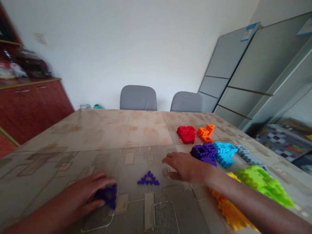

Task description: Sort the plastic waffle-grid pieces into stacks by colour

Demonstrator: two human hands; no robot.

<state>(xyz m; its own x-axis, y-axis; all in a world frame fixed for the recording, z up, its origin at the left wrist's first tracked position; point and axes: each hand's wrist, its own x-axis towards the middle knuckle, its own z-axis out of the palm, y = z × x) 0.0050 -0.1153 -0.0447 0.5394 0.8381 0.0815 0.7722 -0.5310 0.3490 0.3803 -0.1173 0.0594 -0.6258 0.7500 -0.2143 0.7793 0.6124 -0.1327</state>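
My left hand (97, 191) is closed around a purple toothed triangle piece (111, 195) with an open middle, low over the left part of the table. A second purple triangle (148, 178) of the same kind lies flat on the cloth between my hands. My right hand (181, 165) hovers to the right of that triangle, fingers stretched out to the left and nothing seen in them. Just beyond its wrist sits a cluster of purple pieces (204, 152). My right forearm hides part of the yellow pieces (230, 208).
Along the table's right side stand toothed pieces in red (186, 134), orange (206, 133), light blue (224, 152), grey (248, 155) and lime green (264, 183). Two grey chairs (138, 97) are at the far edge. A patterned cloth (126, 130) covers the table.
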